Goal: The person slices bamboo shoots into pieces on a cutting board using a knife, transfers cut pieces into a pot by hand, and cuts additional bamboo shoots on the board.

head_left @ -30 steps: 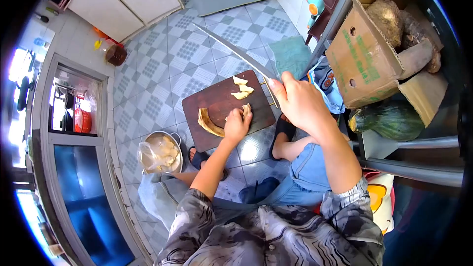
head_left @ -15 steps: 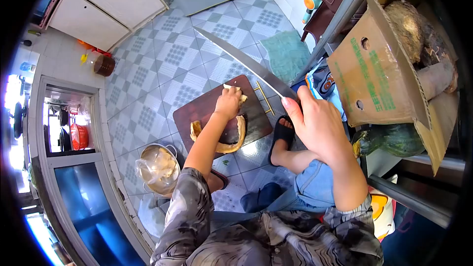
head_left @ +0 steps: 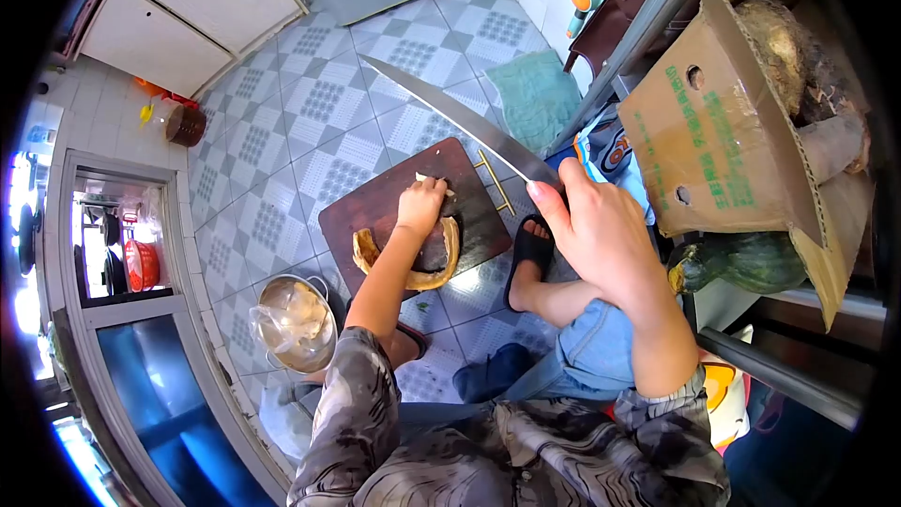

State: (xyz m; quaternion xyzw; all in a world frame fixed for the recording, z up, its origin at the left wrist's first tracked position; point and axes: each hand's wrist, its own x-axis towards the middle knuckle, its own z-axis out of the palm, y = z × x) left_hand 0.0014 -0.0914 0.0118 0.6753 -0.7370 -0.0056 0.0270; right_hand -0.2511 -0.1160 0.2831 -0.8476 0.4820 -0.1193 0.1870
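My right hand (head_left: 596, 221) is wrapped round the handle of a long knife (head_left: 460, 119), raised with its blade pointing to the upper left. My left hand (head_left: 420, 204) is closed over pale cut pieces (head_left: 423, 177) at the upper part of the dark wooden cutting board (head_left: 347, 218); the fingers hide most of them. A curved, brown-edged strip (head_left: 450, 249) lies on the board below this hand, partly behind my left forearm.
A metal pot (head_left: 323, 338) with pale pieces and a plastic bag stands at the board's lower left. On the right are a cardboard box (head_left: 699, 131) of large roots and a green squash (head_left: 751, 263). A green cloth (head_left: 532, 99) lies on the tiled floor.
My left hand has moved from the curved strip up to the pale pieces and closed over them. My right hand still holds the knife raised. The view has shifted slightly.
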